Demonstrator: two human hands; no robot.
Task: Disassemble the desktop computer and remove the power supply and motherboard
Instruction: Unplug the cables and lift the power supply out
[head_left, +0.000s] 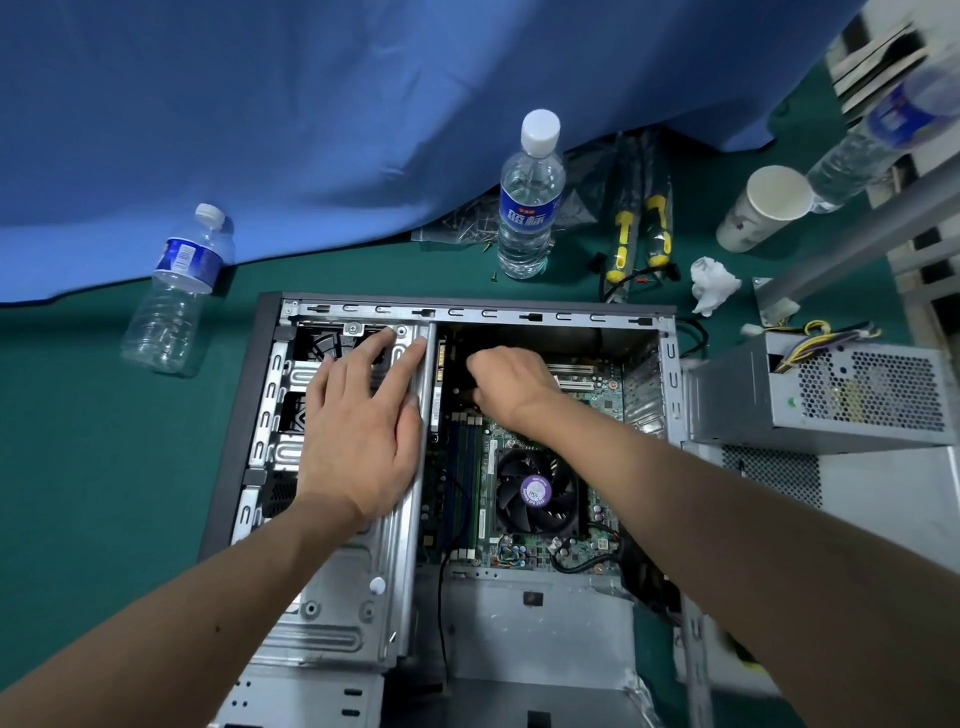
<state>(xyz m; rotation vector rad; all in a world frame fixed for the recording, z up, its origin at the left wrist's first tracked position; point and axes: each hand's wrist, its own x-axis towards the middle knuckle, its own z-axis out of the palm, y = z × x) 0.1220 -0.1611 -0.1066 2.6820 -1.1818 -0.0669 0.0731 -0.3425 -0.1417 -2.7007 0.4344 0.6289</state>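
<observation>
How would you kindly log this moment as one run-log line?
left hand flat on drive cage | right hand reaching into case, grip unclear | motherboard in case | power supply out

I have one view only, from the camera worn on the head, so no second view overlaps it. It looks steeply down and forward, close above the open case, which fills the middle of the frame. Both forearms run in from the bottom corners, and the left hand and right hand sit near centre. The wide lens bends the edges: the cloth at the top and the power supply at right curve outward.
</observation>
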